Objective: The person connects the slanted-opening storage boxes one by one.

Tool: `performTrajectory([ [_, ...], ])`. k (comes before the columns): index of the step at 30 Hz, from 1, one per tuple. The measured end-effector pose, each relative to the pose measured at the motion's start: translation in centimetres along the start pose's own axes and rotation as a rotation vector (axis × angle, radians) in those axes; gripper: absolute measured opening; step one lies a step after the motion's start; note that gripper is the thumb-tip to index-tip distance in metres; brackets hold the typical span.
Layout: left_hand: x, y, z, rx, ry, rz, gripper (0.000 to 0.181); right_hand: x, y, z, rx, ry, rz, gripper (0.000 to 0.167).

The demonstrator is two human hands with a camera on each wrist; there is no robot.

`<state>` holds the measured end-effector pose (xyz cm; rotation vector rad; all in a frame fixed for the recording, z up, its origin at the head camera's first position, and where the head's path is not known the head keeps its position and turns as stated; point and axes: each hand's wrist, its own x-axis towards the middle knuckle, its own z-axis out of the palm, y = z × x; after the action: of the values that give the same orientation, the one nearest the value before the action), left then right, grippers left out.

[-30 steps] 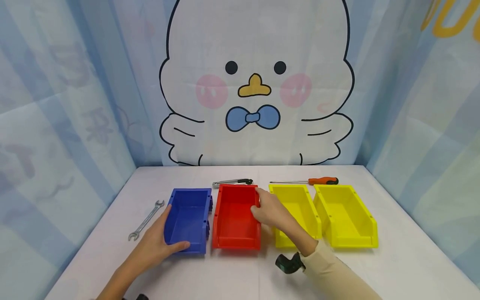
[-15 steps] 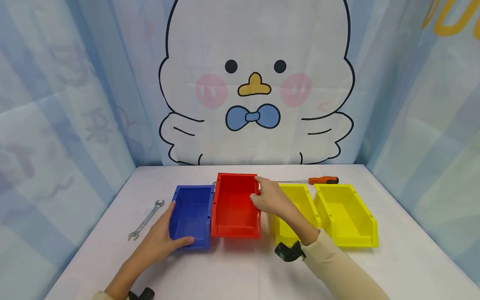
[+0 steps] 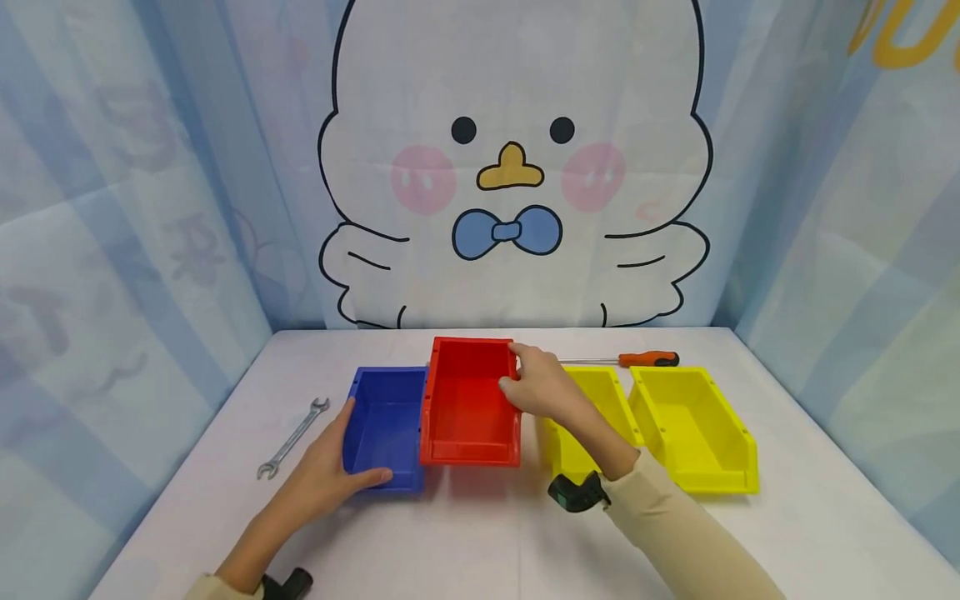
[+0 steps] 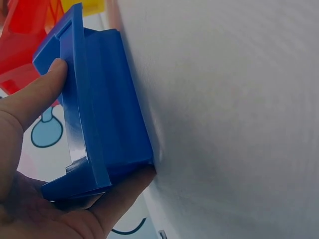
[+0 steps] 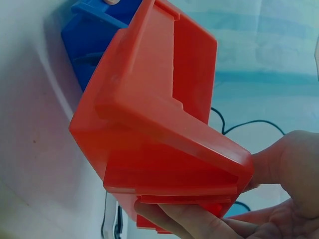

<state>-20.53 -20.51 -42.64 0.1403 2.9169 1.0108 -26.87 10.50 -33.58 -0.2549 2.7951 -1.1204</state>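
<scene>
My left hand (image 3: 326,467) grips the blue storage bin (image 3: 385,429) by its near left part, thumb over the front rim and fingers along the outer side. The left wrist view shows that bin's base (image 4: 130,94) close to the white table. My right hand (image 3: 542,385) holds the red storage bin (image 3: 472,408) by its right wall, thumb inside and fingers outside. The red bin is raised above the table, its left edge overlapping the blue bin's right edge in the head view. From the right wrist, the red bin (image 5: 144,109) looks tilted, with the blue bin (image 5: 82,47) behind it.
Two yellow bins (image 3: 693,429) stand on the right, one partly behind my right forearm. An orange-handled screwdriver (image 3: 648,359) lies behind them. A double-ended wrench (image 3: 294,438) lies left of the blue bin. A metal tool (image 5: 109,216) shows partly below the red bin.
The red bin has risen off the table in my right hand, covering the metal tool behind it. My left hand has shifted the blue bin right and slightly back, towards the red one.
</scene>
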Motion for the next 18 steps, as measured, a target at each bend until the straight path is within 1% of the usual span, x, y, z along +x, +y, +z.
performTrajectory([
  [6, 0.02, -0.08, 0.11, -0.003, 0.008, 0.005, 0.13, 0.13, -0.07, 0.2, -0.017, 0.0, 0.014, 0.065],
  [18, -0.12, 0.14, 0.06, 0.001, 0.013, 0.004, 0.13, 0.33, -0.08, 0.37, -0.033, -0.003, 0.011, 0.063],
])
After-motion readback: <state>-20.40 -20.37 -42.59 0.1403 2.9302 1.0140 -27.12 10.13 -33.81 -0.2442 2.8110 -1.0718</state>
